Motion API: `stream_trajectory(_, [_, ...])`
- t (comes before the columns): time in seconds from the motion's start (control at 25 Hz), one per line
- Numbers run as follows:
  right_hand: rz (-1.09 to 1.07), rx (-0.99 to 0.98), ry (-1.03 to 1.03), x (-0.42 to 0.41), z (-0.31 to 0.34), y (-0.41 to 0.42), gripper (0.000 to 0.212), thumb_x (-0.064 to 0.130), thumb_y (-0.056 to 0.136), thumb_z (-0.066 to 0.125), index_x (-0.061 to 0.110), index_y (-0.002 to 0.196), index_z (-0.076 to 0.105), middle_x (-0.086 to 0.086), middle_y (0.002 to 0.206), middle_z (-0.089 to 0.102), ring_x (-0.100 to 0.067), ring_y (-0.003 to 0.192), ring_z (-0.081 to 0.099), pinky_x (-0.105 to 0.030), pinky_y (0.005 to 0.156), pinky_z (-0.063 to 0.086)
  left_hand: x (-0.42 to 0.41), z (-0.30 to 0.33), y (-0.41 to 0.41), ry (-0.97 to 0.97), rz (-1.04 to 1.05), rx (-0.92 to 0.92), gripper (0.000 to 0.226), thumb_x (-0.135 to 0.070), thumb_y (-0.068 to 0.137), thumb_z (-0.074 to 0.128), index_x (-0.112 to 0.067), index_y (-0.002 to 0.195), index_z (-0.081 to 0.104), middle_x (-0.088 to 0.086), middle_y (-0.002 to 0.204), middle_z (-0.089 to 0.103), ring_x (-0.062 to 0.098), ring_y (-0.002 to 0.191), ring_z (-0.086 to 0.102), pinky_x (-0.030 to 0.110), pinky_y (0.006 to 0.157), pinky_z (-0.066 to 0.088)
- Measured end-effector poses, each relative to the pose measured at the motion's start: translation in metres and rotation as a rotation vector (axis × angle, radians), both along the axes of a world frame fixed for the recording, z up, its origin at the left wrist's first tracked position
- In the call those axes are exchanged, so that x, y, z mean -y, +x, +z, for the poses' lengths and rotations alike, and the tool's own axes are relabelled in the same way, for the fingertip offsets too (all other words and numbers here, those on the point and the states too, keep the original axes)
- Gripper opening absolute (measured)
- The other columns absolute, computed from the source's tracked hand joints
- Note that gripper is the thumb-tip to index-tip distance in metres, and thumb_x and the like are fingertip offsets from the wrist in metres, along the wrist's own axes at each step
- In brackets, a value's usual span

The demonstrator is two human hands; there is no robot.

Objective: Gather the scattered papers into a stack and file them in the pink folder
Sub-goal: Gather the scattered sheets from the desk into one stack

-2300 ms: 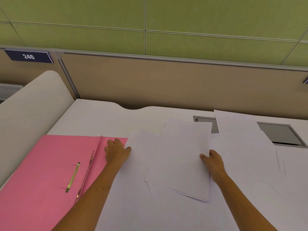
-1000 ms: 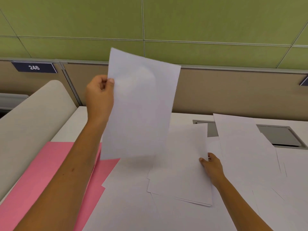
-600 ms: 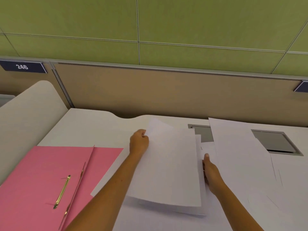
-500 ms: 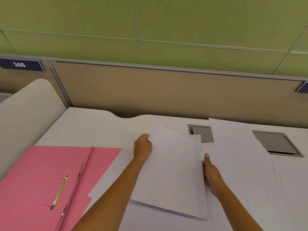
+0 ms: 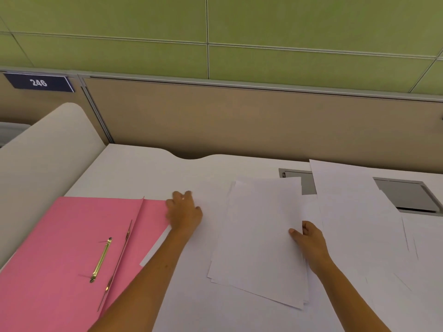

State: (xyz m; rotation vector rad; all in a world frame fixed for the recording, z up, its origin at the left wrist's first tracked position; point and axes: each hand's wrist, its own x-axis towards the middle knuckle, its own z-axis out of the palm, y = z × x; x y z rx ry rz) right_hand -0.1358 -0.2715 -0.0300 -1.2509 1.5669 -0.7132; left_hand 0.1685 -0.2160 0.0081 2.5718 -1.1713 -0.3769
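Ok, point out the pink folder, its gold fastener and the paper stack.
pink folder point(image 5: 60, 236), head view, bare left flap.
gold fastener point(image 5: 102, 259), head view, middle of its bar.
paper stack point(image 5: 259, 236), head view, top sheet's middle.

Office cubicle, tan partition panel point(image 5: 239, 116), numbered plate "246" point(image 5: 38, 82), white desk point(image 5: 143, 171), cable hatch point(image 5: 405, 195)

Both bare arms reach up from the bottom of the frame. The left hand point(image 5: 184, 213) is in the middle, palm down, a bit blurry, fingers loosely bent and holding nothing. The right hand point(image 5: 308, 238) is lower and to the right, with its thumb and fingers pinched together.
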Motion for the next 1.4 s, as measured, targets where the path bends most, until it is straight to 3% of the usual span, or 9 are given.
stream_trajectory(0.12, [-0.001, -0.028, -0.036, 0.005, 0.007, -0.008, 0.022, 0.016, 0.089, 0.061, 0.008, 0.109, 0.059, -0.009, 0.109, 0.067, -0.031, 0.097, 0.064, -0.049, 0.091, 0.053, -0.01, -0.009, 0.019, 0.19, 0.043, -0.018, 0.069, -0.05, 0.079, 0.065, -0.015, 0.13, 0.034, 0.012, 0.134, 0.032, 0.033, 0.118, 0.039, 0.039, 0.081, 0.045])
stream_trajectory(0.24, [0.022, -0.048, -0.029, 0.003, 0.007, -0.009, 0.024, 0.015, 0.09, 0.06, 0.007, 0.112, 0.058, -0.01, 0.109, 0.066, -0.032, 0.097, 0.064, -0.049, 0.091, 0.053, -0.012, -0.025, 0.022, 0.14, 0.046, -0.104, 0.073, -0.053, 0.076, 0.068, -0.013, 0.129, 0.036, 0.012, 0.126, 0.043, 0.033, 0.11, 0.052, 0.039, 0.08, 0.048])
stream_trajectory(0.44, [0.009, -0.025, 0.0, -0.012, 0.01, -0.01, 0.023, 0.013, 0.089, 0.06, 0.008, 0.112, 0.059, -0.009, 0.108, 0.066, -0.031, 0.097, 0.064, -0.048, 0.091, 0.053, -0.013, -0.02, 0.033, 0.089, 0.11, -0.08, 0.033, -0.046, 0.079, 0.067, -0.017, 0.092, 0.061, 0.007, 0.101, 0.067, 0.03, 0.095, 0.061, 0.034, 0.075, 0.05])
stream_trajectory(0.68, [-0.044, 0.024, 0.032, -0.027, 0.01, -0.014, 0.015, 0.013, 0.089, 0.061, 0.01, 0.104, 0.06, -0.007, 0.103, 0.068, -0.027, 0.093, 0.065, -0.045, 0.088, 0.054, -0.017, 0.044, 0.028, -0.51, 0.028, -0.207, 0.02, -0.022, 0.094, 0.056, -0.004, 0.095, 0.066, 0.008, 0.087, 0.067, 0.023, 0.075, 0.056, 0.03, 0.067, 0.043])
stream_trajectory(0.84, [-0.053, 0.037, 0.031, -0.034, 0.016, -0.017, 0.011, 0.015, 0.09, 0.058, 0.011, 0.1, 0.061, -0.006, 0.1, 0.069, -0.025, 0.089, 0.065, -0.031, 0.066, 0.048, -0.028, 0.115, 0.018, -0.875, -0.031, -0.18, 0.019, -0.025, 0.093, 0.057, -0.008, 0.09, 0.064, 0.005, 0.078, 0.064, 0.022, 0.066, 0.054, 0.024, 0.06, 0.04])
stream_trajectory(0.96, [-0.047, 0.037, 0.036, -0.04, 0.016, -0.018, 0.013, 0.017, 0.089, 0.059, 0.012, 0.102, 0.06, -0.005, 0.102, 0.069, -0.025, 0.091, 0.065, -0.033, 0.069, 0.05, -0.037, 0.153, 0.009, -0.983, -0.037, -0.258, 0.017, -0.029, 0.094, 0.055, -0.014, 0.09, 0.062, -0.005, 0.078, 0.06, 0.008, 0.066, 0.052, 0.011, 0.059, 0.039])
stream_trajectory(1.16, [-0.03, 0.053, 0.084, -0.054, 0.008, -0.022, 0.018, 0.018, 0.089, 0.059, 0.013, 0.106, 0.061, -0.006, 0.106, 0.069, -0.027, 0.094, 0.066, -0.047, 0.09, 0.054, -0.034, 0.111, -0.013, -0.702, 0.122, -0.848, 0.01, -0.019, 0.089, 0.057, -0.021, 0.082, 0.064, 0.003, 0.088, 0.067, 0.019, 0.078, 0.06, 0.036, 0.08, 0.051])
stream_trajectory(1.28, [-0.02, 0.079, 0.136, -0.058, 0.008, -0.028, 0.025, 0.027, 0.094, 0.052, 0.007, 0.107, 0.061, -0.013, 0.104, 0.069, -0.029, 0.09, 0.066, -0.045, 0.086, 0.056, -0.04, 0.058, -0.05, -0.451, 0.113, -0.858, 0.017, -0.007, 0.085, 0.055, -0.019, 0.077, 0.065, 0.009, 0.086, 0.068, 0.025, 0.077, 0.061, 0.035, 0.074, 0.052])
stream_trajectory(1.4, [-0.035, 0.195, 0.215, -0.06, 0.014, -0.036, 0.051, 0.054, 0.096, 0.035, 0.014, 0.106, 0.065, -0.011, 0.103, 0.071, -0.032, 0.095, 0.067, -0.046, 0.088, 0.054, -0.049, 0.021, -0.084, -0.316, 0.035, -0.758, 0.015, -0.006, 0.086, 0.051, -0.012, 0.086, 0.066, 0.007, 0.084, 0.066, 0.023, 0.072, 0.057, 0.026, 0.059, 0.043])
